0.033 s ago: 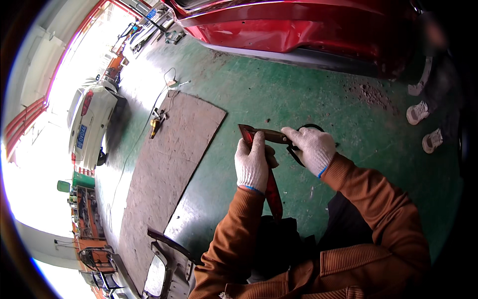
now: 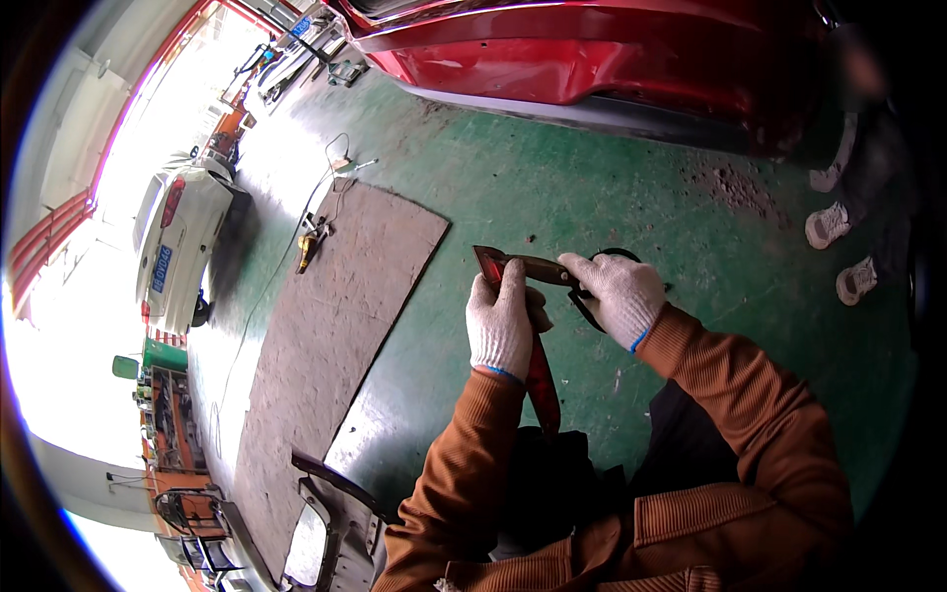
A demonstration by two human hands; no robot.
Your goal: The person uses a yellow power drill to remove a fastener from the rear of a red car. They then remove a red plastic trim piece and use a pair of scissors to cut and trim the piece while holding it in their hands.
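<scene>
My left hand (image 2: 499,326), in a white knitted glove, is closed around a long narrow red piece (image 2: 542,385) that looks like a strip of car body panel. Its lower end hangs toward my lap, and the upper end shows above my thumb. In my gloved right hand (image 2: 623,296) are the handles of what look like tin snips (image 2: 543,269). Their brownish blades reach left to the upper end of the strip, by my left thumb. I cannot make out whether they bite into it. A dark handle loop sticks out around my right hand.
Ahead stands a red car (image 2: 552,69), with crumbled dirt (image 2: 735,187) below it. A person's shoes (image 2: 827,225) are at right. A brown board (image 2: 326,296) lies left, bearing a yellow power tool (image 2: 308,252). A loose car panel (image 2: 345,523) is near my left elbow; a white car (image 2: 182,247) stands farther left.
</scene>
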